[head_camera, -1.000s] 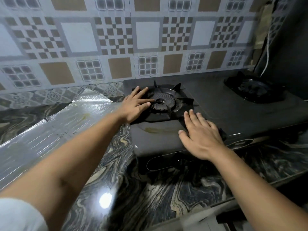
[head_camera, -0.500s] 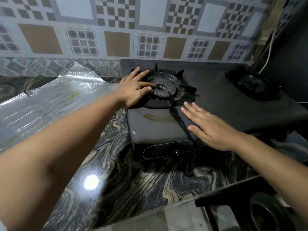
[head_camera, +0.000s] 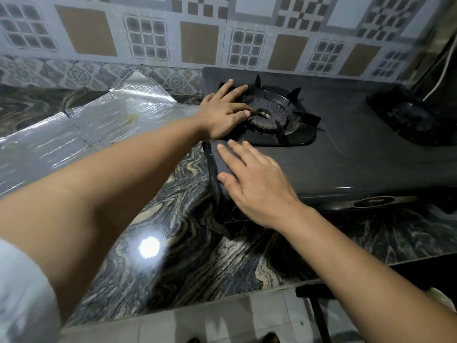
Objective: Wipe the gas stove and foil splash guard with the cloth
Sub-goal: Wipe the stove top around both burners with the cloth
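Patterned wall tiles stood behind a marbled counter [head_camera: 173,256] where wiping of the gas stove [head_camera: 358,159] was under way.

At the grip, the right hand [head_camera: 254,184] lay flat with straight fingers, pressing the dark cloth [head_camera: 215,164] onto the stove's front left corner, the cloth's edge draping over the stove's side. Just beyond it, the left hand [head_camera: 222,112] rested spread and relaxed on the left burner grate [head_camera: 279,115], holding nothing. Farther out on the left hand's side, the foil splash guard [head_camera: 86,134] lay flat on the counter, a yellowish stain showing on it. By that stain, the guard looked not yet wiped. Well off to the other side, the second burner [head_camera: 408,120] showed nothing either way, so most of the job probably remained.
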Demonstrator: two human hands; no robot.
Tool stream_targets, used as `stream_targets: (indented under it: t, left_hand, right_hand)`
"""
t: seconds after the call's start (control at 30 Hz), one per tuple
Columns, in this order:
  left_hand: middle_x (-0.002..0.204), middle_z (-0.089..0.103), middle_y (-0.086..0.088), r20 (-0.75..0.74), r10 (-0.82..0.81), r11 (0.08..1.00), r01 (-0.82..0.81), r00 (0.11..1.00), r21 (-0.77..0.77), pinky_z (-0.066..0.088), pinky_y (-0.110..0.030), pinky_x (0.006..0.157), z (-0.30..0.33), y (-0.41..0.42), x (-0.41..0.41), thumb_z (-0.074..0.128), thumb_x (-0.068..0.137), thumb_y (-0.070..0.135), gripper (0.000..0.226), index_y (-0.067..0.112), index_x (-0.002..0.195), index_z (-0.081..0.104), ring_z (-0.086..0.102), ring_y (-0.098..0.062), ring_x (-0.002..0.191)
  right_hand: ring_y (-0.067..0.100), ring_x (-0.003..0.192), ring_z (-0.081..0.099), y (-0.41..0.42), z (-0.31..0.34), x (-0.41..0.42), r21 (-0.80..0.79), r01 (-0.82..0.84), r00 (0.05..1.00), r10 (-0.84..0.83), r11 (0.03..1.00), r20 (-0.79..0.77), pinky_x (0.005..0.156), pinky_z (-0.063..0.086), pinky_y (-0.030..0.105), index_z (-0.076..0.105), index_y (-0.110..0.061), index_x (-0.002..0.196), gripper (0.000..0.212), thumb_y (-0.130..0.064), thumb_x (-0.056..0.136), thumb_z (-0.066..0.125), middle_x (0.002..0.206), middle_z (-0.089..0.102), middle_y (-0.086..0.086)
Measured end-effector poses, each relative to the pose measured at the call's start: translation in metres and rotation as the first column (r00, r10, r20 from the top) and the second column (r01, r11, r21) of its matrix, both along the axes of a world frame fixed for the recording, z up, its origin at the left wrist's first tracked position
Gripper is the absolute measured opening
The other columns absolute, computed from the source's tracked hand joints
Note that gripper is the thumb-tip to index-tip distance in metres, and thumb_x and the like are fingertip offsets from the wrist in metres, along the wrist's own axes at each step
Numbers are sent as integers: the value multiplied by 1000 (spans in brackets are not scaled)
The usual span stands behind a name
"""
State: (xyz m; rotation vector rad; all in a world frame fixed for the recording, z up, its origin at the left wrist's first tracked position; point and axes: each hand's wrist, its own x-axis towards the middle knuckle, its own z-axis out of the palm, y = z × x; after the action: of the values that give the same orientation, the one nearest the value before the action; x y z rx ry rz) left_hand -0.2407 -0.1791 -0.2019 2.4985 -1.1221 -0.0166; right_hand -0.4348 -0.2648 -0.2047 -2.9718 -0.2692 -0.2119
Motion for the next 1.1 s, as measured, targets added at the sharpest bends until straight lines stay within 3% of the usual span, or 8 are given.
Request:
stream_targets:
  t: [0.1, 0.27, 0.47, 0.83, 1.0, 1.1]
  left_hand:
    - [165, 8, 10, -10, -5, 1000, 5, 1000, -19, 2, -48, 118, 0, 2, -2, 31, 105, 44, 40, 40, 139, 51, -8, -15, 152]
    - [165, 9, 10, -11, -3, 999, 2, 1000, -33, 1, -49, 118, 0, 2, -1, 31, 105, 44, 41, 40, 139, 52, -7, -15, 152]
    - [165, 10, 10, 13, -10, 1000, 10, 1000, -25, 3, -51, 118, -7, 1, 6, 29, 103, 47, 41, 44, 138, 51, -7, -16, 152]
    - [165, 16, 9, 21, -7, 999, 8, 1000, -40, 10, -54, 119, -7, 0, 8, 31, 99, 49, 46, 39, 135, 57, -1, -19, 152]
    - [165, 17, -1, 75, -23, 1000, 22, 997, 19, 15, -52, 120, 0, 3, 3, 31, 103, 44, 45, 30, 140, 54, 2, -28, 152]
    - [166, 11, -2, 96, 105, 990, -114, 990, 89, 12, -57, 119, 6, 5, -7, 27, 101, 55, 57, 28, 149, 38, -2, -28, 152]
  right_hand:
    - [24, 145, 25, -3, -1, -5, -13, -110, 994, 110, 994, 19, 111, 30, 43, 31, -34, 149, 56, -54, 97, 30, 158, 30, -1]
    - [22, 143, 30, -26, -5, -16, -202, -260, 959, 277, 944, 59, 115, 21, 47, 34, -35, 147, 55, -54, 96, 39, 156, 34, -2]
    - [20, 142, 33, -59, -11, -28, -243, -253, 953, 284, 936, 103, 116, 21, 48, 33, -31, 148, 58, -45, 94, 50, 154, 37, -3]
    - [26, 132, 47, -105, -30, -60, 53, -84, 959, 67, 995, 275, 110, 36, 45, 52, -18, 136, 56, -19, 84, 71, 142, 51, 4]
    - [10, 135, 44, -101, -18, -65, 285, -42, 981, -14, 958, 192, 113, 34, 32, 53, -27, 137, 50, -27, 88, 66, 143, 51, -8]
    - [3, 129, 47, -95, -3, -66, 412, 20, 985, -90, 911, 150, 108, 38, 26, 54, -30, 136, 49, -29, 89, 67, 138, 55, -11]
